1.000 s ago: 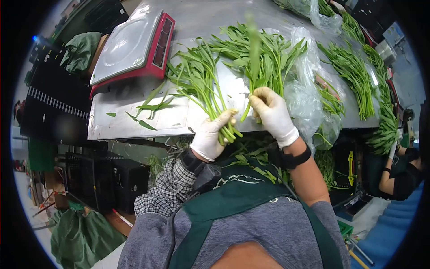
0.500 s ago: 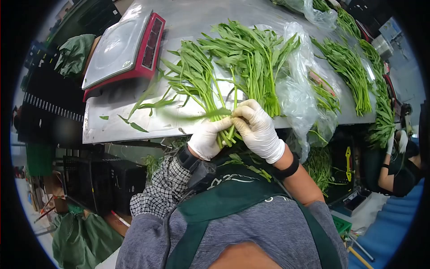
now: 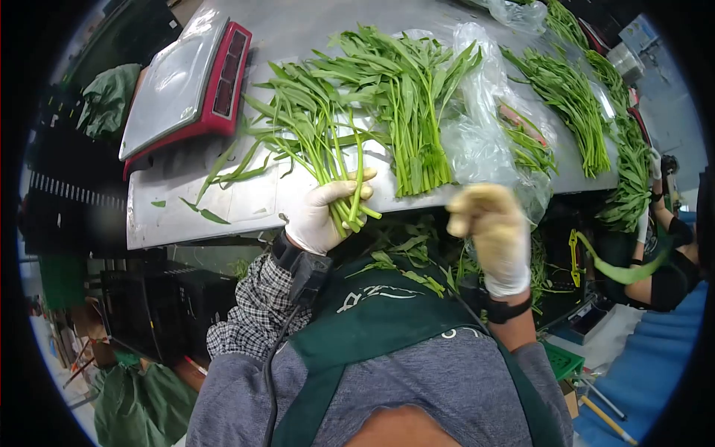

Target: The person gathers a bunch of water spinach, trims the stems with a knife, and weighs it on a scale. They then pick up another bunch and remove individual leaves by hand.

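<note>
My left hand, in a white glove, is closed round the lower stems of a small bunch of water spinach. Its leaves lie on the metal table and its stem ends stick out toward me past the table's edge. My right hand, also gloved, is raised off to the right in front of the table edge. Motion smears its bent fingers. A single long leaf shows blurred in the air farther right. A larger bunch of water spinach lies just beyond my hands.
A red-sided scale stands on the table at the left. Clear plastic bags and more greens lie to the right. Black crates sit below at left. Another person's arm is at the far right.
My right hand has left the stems and swung right. The leaf that was by my hands is now in the air at the right. My left hand keeps its hold on the bunch.
</note>
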The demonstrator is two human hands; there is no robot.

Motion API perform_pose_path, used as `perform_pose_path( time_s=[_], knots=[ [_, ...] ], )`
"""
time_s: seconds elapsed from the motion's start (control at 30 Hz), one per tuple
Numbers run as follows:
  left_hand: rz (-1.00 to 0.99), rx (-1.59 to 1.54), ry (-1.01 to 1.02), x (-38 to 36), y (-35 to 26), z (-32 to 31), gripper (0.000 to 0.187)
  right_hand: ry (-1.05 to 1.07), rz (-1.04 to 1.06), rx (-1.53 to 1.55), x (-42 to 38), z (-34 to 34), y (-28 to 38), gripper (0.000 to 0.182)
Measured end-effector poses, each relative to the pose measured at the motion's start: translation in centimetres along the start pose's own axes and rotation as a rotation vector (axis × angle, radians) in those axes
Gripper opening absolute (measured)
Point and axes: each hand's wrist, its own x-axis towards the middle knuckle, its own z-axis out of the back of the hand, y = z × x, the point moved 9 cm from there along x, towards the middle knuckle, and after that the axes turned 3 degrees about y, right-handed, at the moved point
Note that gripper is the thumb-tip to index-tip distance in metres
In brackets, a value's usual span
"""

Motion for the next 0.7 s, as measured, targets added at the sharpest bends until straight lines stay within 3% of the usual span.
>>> perform_pose_path(
  time_s=[0.03, 0.13, 0.2, 0.3, 0.4, 0.47, 0.53, 0.6, 0.7],
  knots=[
    [0.024, -0.087, 0.058, 0.2, 0.2, -0.7, 0.035, -0.133, -0.141, -0.229, 0.4, -0.6, -1.2, 0.028],
    [0.018, -0.158, 0.139, 0.2, -0.3, -1.5, 0.034, -0.046, 0.118, -1.133, 3.4, -3.1, -2.0, 0.017],
    [-0.039, -0.13, 0.199, 0.3, -1.2, -2.1, 0.032, -0.054, 0.141, -1.486, 4.7, -3.3, -2.9, 0.018],
    [-0.253, 0.168, 0.198, -1.8, -4.2, -2.8, 0.029, -0.07, 0.055, -1.64, 5.5, -1.9, -4.5, 0.014],
    [-0.306, 0.216, 0.191, -2.6, -5.0, -2.2, 0.029, -0.083, -0.047, -1.423, 5.8, -0.3, -4.6, 0.017],
    [-0.277, 0.284, -0.041, -2.6, -4.7, 0.0, 0.028, -0.115, -0.146, -1.26, 5.7, -0.4, -3.1, 0.014],
    [-0.343, 0.198, 0.017, -3.3, -4.2, -0.7, 0.028, -0.147, -0.37, -0.418, 4.4, -0.1, -4.8, 0.011],
    [-0.451, 0.145, -0.036, -4.1, -4.3, -1.2, 0.024, -0.131, -0.378, -0.238, 3.8, -0.7, -5.5, 0.009],
    [-0.215, 0.052, -0.013, -2.4, -0.5, -0.3, 0.027, -0.083, -0.439, -0.067, 2.9, -2.6, -8.2, 0.01]
  ],
)
